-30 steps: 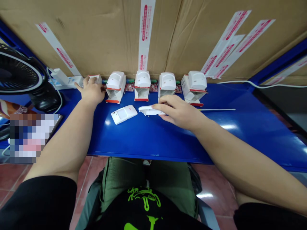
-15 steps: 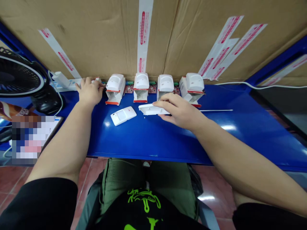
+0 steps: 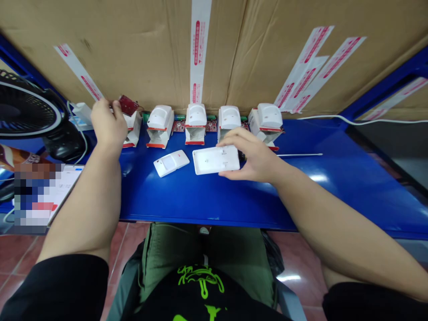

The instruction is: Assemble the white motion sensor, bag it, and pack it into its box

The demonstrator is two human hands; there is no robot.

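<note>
My left hand is raised at the back left, its fingers closed on a red circuit board just above an open small carton. In my right hand is a white plastic back shell, gripped by its right end with the hollow inside facing me. A thin metal shaft sticks out to the right behind that hand; whether the hand holds it too I cannot tell. On the table, left of the shell, lies a white front cover with a window in it.
Several small open cartons stand along the back, with white sensor housings on top and red circuit boards between them. A black fan, a brown packet and a phone are at the left. Taped cardboard backs the blue table.
My left hand has lifted and moved left, bringing the red circuit board into view. My right hand has tilted the back shell so its inside faces me.
</note>
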